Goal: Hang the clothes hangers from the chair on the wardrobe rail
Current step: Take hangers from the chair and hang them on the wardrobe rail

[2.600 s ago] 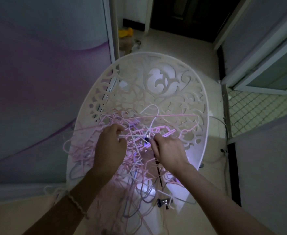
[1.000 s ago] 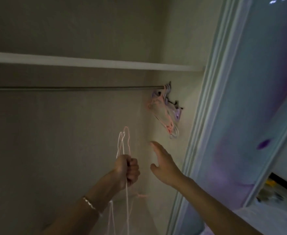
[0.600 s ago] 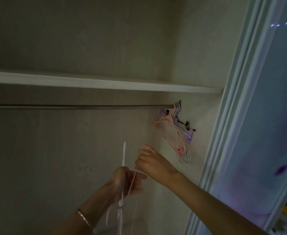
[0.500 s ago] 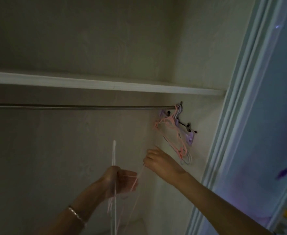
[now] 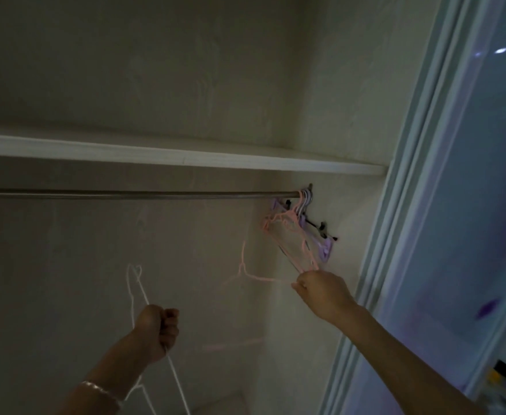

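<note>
1. The left grip point(image 5: 156, 327), a bare hand with a bracelet point(image 5: 99, 390) at the wrist, is curled in a fist round a white hanger point(image 5: 139, 281). The hook stands above the knuckles and the thin frame runs out below the fist. Whether the hand holds one hanger or more cannot be told.
2. The right grip point(image 5: 320, 290) pinches one shoulder end of a pink hanger point(image 5: 263, 279). This hanger reaches out to the left of the hand with its hook up, below the rail point(image 5: 126, 194) and apart from it.
3. The rail runs under the shelf point(image 5: 186, 154). A bunch of hung hangers point(image 5: 298, 232) crowds its right end beside the wardrobe wall, just above the right grip. The sliding door point(image 5: 470, 205) stands to the right.
4. The hangers look thin, light and springy, so weight is likely no concern. Held by a shoulder end, the pink one will probably swing and twist. A hold at the neck just under the hook would steer it better.
5. The step in hand seems to be lifting the pink hook over the rail, just left of the bunch. The open hooks snag easily, so it could catch on the hung ones.
</note>
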`<state>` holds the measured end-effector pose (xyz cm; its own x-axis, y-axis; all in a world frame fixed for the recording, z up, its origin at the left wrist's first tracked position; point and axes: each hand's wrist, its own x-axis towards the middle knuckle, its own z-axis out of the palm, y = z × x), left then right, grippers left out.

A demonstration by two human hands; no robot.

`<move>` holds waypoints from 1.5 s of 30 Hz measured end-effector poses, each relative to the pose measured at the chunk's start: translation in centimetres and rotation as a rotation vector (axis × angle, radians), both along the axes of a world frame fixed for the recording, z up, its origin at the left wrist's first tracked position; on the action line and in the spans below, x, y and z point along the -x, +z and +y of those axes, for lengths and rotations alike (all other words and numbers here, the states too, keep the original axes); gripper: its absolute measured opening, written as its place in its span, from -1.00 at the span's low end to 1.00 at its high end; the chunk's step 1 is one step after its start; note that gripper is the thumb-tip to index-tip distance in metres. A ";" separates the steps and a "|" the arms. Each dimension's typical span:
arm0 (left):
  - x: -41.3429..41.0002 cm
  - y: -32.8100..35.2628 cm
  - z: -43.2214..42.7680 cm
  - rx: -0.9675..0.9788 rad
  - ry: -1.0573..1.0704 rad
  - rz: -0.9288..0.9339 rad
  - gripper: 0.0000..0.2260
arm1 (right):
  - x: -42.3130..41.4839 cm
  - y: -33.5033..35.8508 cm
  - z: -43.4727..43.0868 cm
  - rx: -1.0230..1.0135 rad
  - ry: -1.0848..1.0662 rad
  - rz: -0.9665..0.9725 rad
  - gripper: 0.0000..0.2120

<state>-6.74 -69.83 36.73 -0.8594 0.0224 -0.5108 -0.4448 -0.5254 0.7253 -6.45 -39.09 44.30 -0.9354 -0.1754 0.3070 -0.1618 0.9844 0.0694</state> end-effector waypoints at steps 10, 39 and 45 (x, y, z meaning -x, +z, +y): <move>2.4 3.5 6.0 -0.063 0.007 0.086 -0.69 | 2.7 4.1 -0.4 0.145 -0.306 0.137 -0.70; 4.4 5.6 6.5 0.078 -0.247 0.170 -0.75 | 13.6 5.6 -4.6 0.179 -0.040 0.394 -0.82; 6.0 5.9 8.1 0.109 -0.233 0.226 -0.75 | 18.1 7.3 -6.4 0.032 0.013 0.198 -0.46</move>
<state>-12.73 -61.69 42.66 -0.9294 0.1872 -0.3182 -0.3653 -0.3426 0.8655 -24.50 -45.54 51.59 -0.8541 -0.1741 0.4901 -0.1606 0.9845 0.0699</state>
